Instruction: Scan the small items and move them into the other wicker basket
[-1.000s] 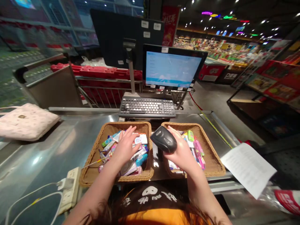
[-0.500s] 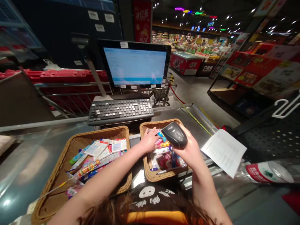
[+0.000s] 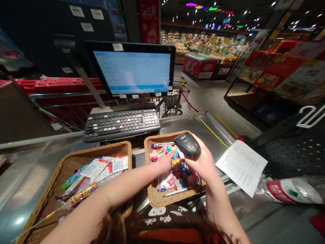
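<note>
My right hand (image 3: 203, 164) is closed around a black barcode scanner (image 3: 187, 145), held over the right wicker basket (image 3: 151, 195). Inside that basket, my left hand (image 3: 166, 162) lies on small wrapped sweets (image 3: 174, 181), its fingers stretched out and touching a blue-wrapped piece (image 3: 170, 148). Nothing shows gripped in it, though the fingertips are partly among the wrappers. Just left of those fingers sits a round pink-and-red sweet (image 3: 154, 155). My left forearm crosses the left wicker basket (image 3: 54, 174), which holds flat packets (image 3: 95, 168) and a tube of sweets (image 3: 82, 193).
Behind the baskets stand a keyboard (image 3: 122, 123) and a lit monitor (image 3: 134, 73). A printed sheet (image 3: 242, 166) lies to the right, near a clear plastic container with a red label (image 3: 280, 190). Metal shopping carts (image 3: 172, 100) are beyond the counter.
My left hand has shifted within the right basket, uncovering the round pink-and-red sweet. The scanner stays in my right hand over the basket. The view has turned slightly.
</note>
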The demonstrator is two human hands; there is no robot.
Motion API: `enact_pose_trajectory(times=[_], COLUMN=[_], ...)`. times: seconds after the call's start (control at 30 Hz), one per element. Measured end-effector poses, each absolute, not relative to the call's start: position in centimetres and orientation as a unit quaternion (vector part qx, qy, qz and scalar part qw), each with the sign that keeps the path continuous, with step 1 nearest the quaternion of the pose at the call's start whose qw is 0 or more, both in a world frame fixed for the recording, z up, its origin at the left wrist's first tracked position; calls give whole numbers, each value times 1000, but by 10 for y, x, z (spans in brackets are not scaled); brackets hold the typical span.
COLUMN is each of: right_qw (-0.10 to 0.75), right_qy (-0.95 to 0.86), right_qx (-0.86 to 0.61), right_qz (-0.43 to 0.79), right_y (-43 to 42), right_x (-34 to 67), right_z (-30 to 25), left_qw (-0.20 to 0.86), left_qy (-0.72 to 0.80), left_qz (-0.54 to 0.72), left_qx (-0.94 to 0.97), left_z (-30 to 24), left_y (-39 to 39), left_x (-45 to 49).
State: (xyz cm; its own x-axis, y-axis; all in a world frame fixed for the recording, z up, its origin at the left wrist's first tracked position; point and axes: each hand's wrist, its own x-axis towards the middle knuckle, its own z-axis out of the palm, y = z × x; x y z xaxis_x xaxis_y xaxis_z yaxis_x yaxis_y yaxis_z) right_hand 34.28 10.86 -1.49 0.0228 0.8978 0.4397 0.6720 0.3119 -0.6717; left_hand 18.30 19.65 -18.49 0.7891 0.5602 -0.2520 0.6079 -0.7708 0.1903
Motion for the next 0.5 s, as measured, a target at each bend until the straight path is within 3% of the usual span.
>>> enact_pose_trajectory(times=[0.27,0.5], right_qw=[442,443], right_qy=[-681,-674], right_qx=[-570,-585], right_qz=[127,85], right_y=[104,94], right_x=[342,347], right_z=[-15,-13], left_qw=[127,53], left_qy=[322,352], left_qz=[-36,55], left_qx=[938,933], left_z=[-168,-122], left_y=[194,198], left_x=[183,163])
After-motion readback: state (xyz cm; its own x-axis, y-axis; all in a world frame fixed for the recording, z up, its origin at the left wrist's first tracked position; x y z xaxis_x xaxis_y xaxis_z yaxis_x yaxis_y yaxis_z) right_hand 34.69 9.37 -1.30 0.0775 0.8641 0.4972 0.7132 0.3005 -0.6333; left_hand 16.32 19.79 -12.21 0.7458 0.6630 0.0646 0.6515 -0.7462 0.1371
